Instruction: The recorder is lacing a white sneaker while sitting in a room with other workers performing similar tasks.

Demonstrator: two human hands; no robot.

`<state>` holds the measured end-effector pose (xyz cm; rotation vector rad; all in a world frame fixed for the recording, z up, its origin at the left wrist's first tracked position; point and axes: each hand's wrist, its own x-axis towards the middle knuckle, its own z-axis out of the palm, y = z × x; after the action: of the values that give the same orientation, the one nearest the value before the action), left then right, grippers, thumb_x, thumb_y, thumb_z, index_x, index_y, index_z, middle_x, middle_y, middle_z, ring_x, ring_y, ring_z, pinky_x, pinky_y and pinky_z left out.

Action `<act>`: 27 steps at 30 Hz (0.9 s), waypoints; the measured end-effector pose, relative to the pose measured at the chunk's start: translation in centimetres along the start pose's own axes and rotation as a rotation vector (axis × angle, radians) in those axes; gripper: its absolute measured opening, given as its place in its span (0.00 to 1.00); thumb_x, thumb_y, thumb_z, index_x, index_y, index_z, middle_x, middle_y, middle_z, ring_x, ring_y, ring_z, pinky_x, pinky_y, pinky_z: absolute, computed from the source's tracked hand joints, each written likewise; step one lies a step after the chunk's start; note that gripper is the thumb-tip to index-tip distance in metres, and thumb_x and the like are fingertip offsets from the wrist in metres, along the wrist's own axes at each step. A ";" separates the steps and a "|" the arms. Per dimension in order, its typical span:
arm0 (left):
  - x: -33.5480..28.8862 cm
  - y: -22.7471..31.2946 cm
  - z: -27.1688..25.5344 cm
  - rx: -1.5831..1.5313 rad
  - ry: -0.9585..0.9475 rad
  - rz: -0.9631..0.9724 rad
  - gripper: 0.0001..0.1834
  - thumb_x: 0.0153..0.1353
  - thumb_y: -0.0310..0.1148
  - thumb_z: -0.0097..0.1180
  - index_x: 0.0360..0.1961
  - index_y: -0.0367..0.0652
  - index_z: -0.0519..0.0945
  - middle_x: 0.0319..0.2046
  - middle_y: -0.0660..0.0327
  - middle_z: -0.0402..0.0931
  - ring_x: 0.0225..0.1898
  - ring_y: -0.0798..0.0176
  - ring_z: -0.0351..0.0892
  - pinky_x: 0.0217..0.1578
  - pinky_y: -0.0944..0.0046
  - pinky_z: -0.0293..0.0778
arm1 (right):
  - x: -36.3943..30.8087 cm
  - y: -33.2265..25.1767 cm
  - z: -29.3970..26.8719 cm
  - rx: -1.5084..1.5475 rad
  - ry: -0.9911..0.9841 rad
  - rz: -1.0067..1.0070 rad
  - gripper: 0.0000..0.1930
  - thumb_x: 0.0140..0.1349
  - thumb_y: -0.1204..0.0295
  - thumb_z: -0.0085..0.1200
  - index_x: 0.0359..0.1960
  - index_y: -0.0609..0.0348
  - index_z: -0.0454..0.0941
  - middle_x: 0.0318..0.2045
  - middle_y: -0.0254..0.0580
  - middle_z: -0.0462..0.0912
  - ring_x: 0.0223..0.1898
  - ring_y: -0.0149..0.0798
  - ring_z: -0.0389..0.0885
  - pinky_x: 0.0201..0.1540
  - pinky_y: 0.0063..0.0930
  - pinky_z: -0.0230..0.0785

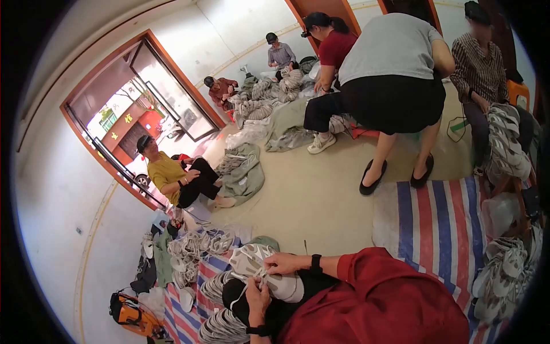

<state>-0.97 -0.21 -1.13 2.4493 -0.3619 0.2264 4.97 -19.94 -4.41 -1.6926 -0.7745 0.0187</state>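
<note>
Across my dark-clothed lap lies a white and beige shoe upper [245, 259], with another pale part [291, 288] of footwear beside it; I cannot tell whether they are one piece. My right hand [282, 264] reaches in from the right, fingers pinched at a white lace on the upper. Just below it, my left hand [258, 298] is closed with its fingertips pressed together at the same lace area. What sits between the fingertips is small and partly hidden. Nested uppers [220, 325] are stacked beside my legs.
A striped sheet [427, 229] covers floor to the right, with piled uppers [503, 275] at the edge. More uppers [197, 246] and an orange bag [134, 315] lie left. A person bends over ahead [389, 57]; others sit around, one near the open door [172, 178].
</note>
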 end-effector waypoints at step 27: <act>-0.5 0.3 0.2 -0.044 0.014 -0.005 0.11 0.51 0.24 0.52 0.37 0.37 0.69 0.24 0.50 0.74 0.26 0.50 0.76 0.31 0.56 0.71 | -0.6 -0.5 -0.1 0.000 0.004 0.014 0.10 0.58 0.65 0.54 0.29 0.58 0.72 0.22 0.39 0.74 0.26 0.35 0.72 0.31 0.32 0.65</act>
<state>-1.46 -0.45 -1.27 2.4040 -0.3509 0.2303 4.36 -20.31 -4.16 -1.6971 -0.7601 0.0253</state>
